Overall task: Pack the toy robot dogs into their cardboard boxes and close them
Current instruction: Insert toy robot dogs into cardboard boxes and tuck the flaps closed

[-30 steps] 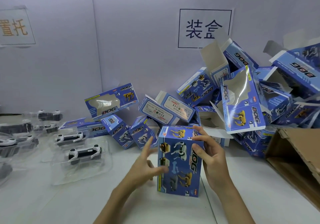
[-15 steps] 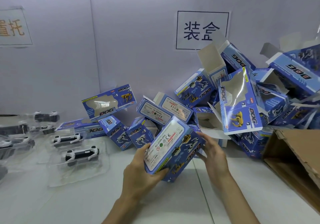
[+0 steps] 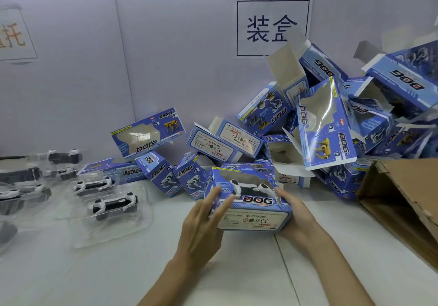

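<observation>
The box (image 3: 251, 202) is held between the 2 hands just above the desk (image 3: 237, 277). The left hand (image 3: 203, 220) is laid against its left end, fingers nearly straight and slightly spread. The right hand (image 3: 297, 213) is curled round the right end, thumb on the front edge.

A second ago the box was stood upright on the desk. Since then it has been tipped over and turned, so that it is now held lengthwise with its window uppermost and its labelled side toward the camera. A white and black dog (image 3: 246, 188) is seen through the window, so this box is judged to be filled. No open flap can be made out, but both ends are covered by the hands, so closure cannot be confirmed. A check before setting it aside seems likely.

Behind and to the right, a pile (image 3: 331, 125) of more boxes is heaped against the wall, several with flaps open and windows empty. On the left, clear trays (image 3: 111, 208) are spread on the desk, with dogs seated in them, not yet packed. A brown carton (image 3: 400, 201) lies on its side at the right; its contents cannot be told.
</observation>
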Action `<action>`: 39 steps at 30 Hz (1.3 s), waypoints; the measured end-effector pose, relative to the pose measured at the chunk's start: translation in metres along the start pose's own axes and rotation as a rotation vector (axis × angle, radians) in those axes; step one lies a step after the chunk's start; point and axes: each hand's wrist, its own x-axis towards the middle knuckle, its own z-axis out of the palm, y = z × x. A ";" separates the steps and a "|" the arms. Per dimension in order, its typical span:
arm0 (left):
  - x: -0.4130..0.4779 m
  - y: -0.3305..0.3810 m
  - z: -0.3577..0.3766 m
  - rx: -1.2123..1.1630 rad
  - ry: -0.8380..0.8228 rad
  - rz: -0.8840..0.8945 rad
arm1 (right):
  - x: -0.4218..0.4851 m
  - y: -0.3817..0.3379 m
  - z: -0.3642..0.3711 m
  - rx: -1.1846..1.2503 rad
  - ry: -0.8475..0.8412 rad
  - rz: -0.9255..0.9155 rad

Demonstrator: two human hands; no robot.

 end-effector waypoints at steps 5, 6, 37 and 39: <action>0.001 -0.014 -0.001 -0.470 -0.033 -0.723 | 0.002 -0.003 -0.003 0.154 -0.009 -0.117; 0.000 -0.020 -0.002 -0.624 -0.052 -0.882 | 0.001 -0.003 -0.003 0.148 -0.004 -0.145; 0.003 -0.021 -0.012 -1.139 -0.157 -1.334 | -0.008 0.005 0.011 -0.157 -0.160 -0.302; 0.002 -0.022 -0.011 -1.110 -0.167 -1.321 | -0.009 0.008 0.012 -0.228 -0.074 -0.289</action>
